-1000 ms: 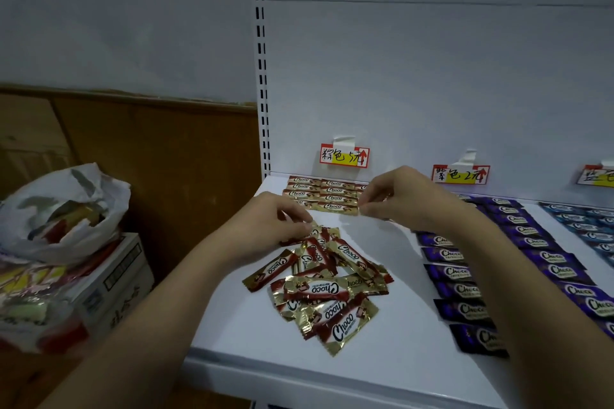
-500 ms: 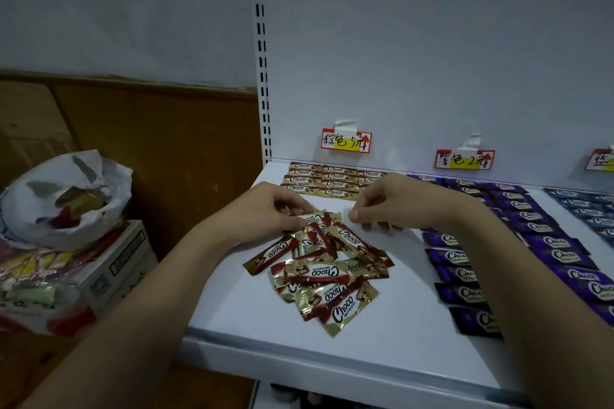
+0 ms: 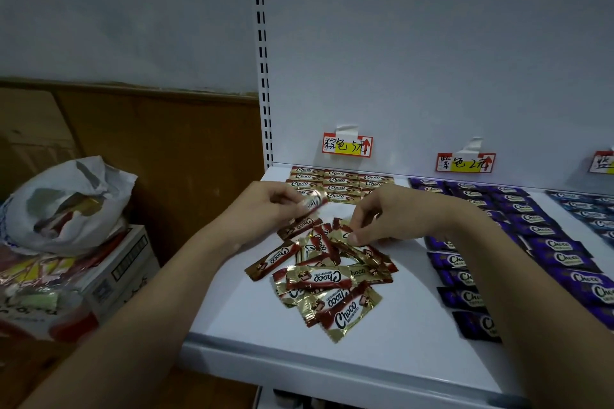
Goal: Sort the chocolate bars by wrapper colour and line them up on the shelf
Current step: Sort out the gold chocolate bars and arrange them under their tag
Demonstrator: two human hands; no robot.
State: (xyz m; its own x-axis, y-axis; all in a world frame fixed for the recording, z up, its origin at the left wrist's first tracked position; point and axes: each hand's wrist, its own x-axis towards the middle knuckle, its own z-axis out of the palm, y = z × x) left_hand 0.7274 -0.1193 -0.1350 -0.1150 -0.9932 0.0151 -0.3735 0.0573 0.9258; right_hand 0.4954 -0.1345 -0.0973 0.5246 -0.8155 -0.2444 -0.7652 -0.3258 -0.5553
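A loose pile of gold-and-brown Choco bars lies on the white shelf. Behind it, several brown bars lie in neat rows under a price label. My left hand holds one brown bar lifted just above the pile's far edge. My right hand reaches into the pile's far side and pinches a gold-and-brown bar lying there. Purple bars sit in rows to the right, blue bars further right.
Left of the shelf, a white plastic bag sits on a cardboard box with snack packets. A slotted upright marks the shelf's left end. Purple and blue price labels hang on the back panel.
My left hand has lifted one brown bar off the pile toward the rows. My right hand came back from the row and now pinches a bar in the pile.
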